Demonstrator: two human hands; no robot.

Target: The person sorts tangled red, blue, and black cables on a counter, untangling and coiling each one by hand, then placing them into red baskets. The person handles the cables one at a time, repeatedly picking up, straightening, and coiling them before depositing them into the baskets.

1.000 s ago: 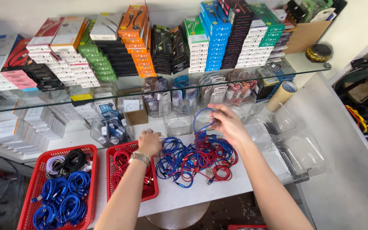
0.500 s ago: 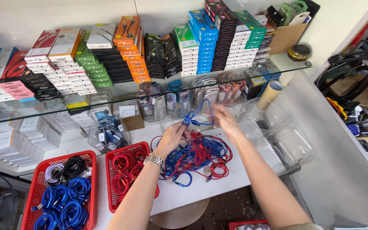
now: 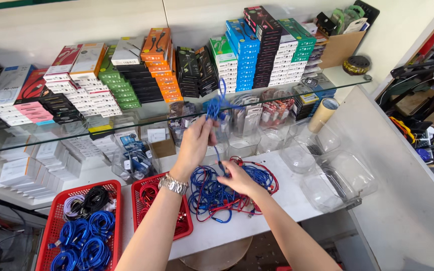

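Left hand [image 3: 195, 143] is raised well above the white counter [image 3: 297, 200], fingers pinched shut, forearm angled up; right hand [image 3: 240, 179] is kept low, just over that counter, fingers curled

Two bare forearms come up from the lower edge of the head view, with no sleeve showing on either as far as the frame reaches. The left hand [image 3: 195, 143] wears nothing on its fingers that can be made out; just below it, around the left wrist, sits a silver-coloured metal wristwatch [image 3: 173, 184] with a linked band whose segments catch the light. The watch face itself is turned away and cannot be seen. The right hand [image 3: 240, 179] is bare as well, with no ring, band or glove visible, and its wrist carries nothing.
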